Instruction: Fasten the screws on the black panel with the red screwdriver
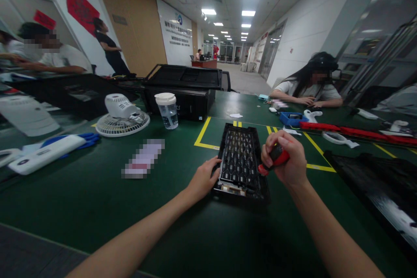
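A black plastic panel (240, 156) with a honeycomb grille lies flat on the green table (97, 208) in front of me. My left hand (204, 179) rests on its left edge near the front corner, fingers curled against the rim. My right hand (286, 157) is closed round a screwdriver with a red and black handle (274, 160), held above the panel's right side. The screwdriver's tip is hidden behind the hand and handle.
A black computer case (187, 87) stands behind the panel, with a plastic cup (167, 110) and a small white fan (122, 117) to its left. Another black panel (374, 182) lies at right. A blue tray (291, 118), red tools and seated people line the table's far side.
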A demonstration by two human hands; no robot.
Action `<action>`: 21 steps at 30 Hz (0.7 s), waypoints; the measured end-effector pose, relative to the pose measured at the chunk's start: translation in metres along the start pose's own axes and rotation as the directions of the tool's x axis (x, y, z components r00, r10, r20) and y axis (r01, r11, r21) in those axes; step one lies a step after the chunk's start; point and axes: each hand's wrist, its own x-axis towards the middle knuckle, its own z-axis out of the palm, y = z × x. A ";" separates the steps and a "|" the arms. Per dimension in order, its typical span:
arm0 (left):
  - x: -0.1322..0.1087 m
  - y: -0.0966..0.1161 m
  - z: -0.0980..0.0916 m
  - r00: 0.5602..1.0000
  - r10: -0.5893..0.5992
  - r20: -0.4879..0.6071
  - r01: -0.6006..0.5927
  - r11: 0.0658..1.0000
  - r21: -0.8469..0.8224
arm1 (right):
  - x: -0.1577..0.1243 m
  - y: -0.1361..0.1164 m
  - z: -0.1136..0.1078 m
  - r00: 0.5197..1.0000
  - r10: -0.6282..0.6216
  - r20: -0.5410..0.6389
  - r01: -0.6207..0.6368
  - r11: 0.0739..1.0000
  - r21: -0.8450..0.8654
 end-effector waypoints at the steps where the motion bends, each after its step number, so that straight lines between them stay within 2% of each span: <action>1: 0.000 0.000 0.000 1.000 0.001 0.001 -0.001 1.000 0.001 | 0.000 0.000 0.000 1.000 0.000 0.001 0.000 1.000 0.001; 21: 0.000 0.000 0.001 1.000 0.010 -0.006 -0.010 1.000 0.026 | 0.000 0.001 -0.001 1.000 0.001 0.004 -0.001 1.000 -0.003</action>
